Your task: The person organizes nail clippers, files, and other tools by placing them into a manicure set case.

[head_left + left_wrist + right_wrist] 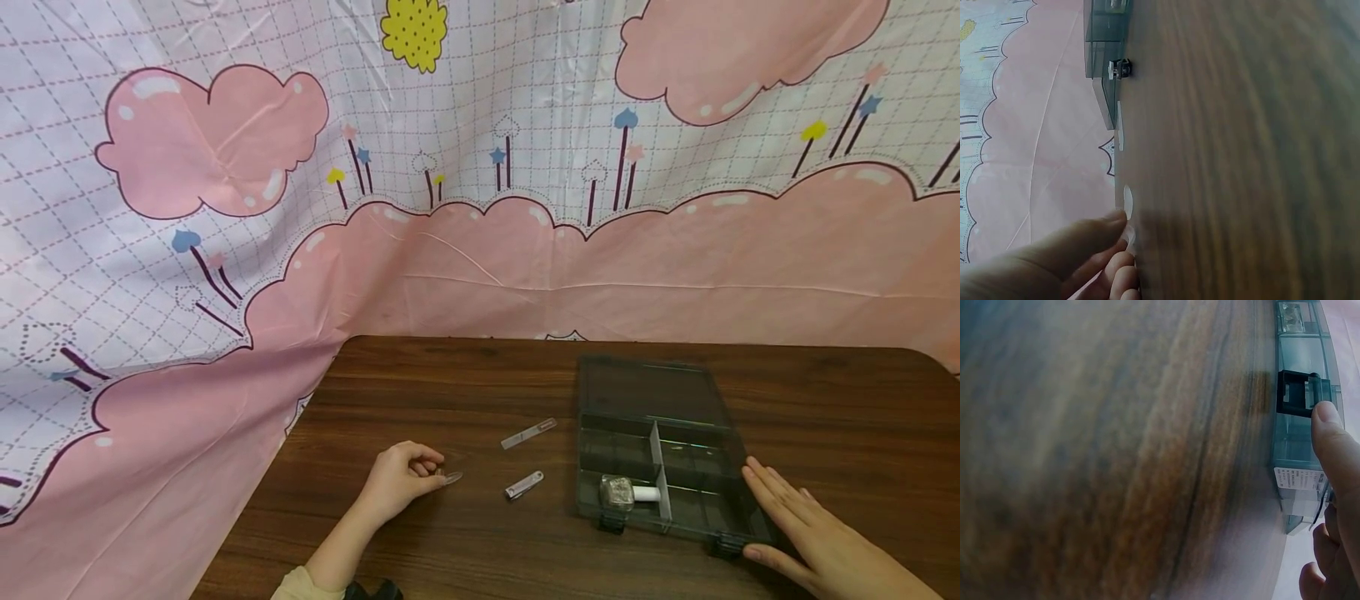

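My left hand (401, 479) is low over the table at the left, pinching a small clear rounded piece (452, 477) between thumb and fingers. In the left wrist view the clear piece (1128, 201) stands out past the thumb tip; its exact kind is unclear. My right hand (813, 533) rests against the right side of a dark see-through divided box (697, 533), fingers straight. In the right wrist view its thumb is by the box's black latch (1297, 394). The box's lid lies back, and a glittery nail polish bottle (618, 493) with a white cap lies in the front left compartment.
Between my left hand and the box lie a nail clipper (524, 485) and, farther back, a clear flat strip like a nail file (528, 433). The dark wooden table (450, 383) ends at a pink patterned cloth (480, 308) hanging behind it.
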Demonstrator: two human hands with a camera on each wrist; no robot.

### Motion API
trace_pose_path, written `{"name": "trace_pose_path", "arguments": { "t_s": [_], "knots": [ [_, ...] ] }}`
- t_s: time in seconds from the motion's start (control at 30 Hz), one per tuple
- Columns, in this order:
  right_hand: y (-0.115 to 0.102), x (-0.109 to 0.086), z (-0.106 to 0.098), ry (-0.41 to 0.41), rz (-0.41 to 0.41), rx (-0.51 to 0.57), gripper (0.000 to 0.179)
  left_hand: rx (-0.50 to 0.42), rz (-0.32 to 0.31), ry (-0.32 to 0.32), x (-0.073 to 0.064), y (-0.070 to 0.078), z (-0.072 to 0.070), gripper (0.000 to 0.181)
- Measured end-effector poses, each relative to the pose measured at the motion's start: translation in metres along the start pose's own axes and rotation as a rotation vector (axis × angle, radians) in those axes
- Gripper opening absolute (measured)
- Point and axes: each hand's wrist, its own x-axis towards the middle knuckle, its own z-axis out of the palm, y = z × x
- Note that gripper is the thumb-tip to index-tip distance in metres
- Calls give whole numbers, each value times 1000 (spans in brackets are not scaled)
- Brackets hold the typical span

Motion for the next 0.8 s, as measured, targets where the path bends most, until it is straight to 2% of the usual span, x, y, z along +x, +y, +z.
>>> {"name": "trace_pose_path", "arguments": {
  "t_s": [0.23, 0.53, 0.8],
  "knots": [
    [0, 1, -1, 12, -20, -29, 101, 12, 0, 0, 0, 2, 2, 17],
    [3, -1, 3, -5, 4, 53, 96, -6, 9, -14, 0, 0, 2, 14],
    [4, 0, 3, 7, -18, -8, 99, -15, 0, -9, 0, 3, 0, 10]
  ]
}}
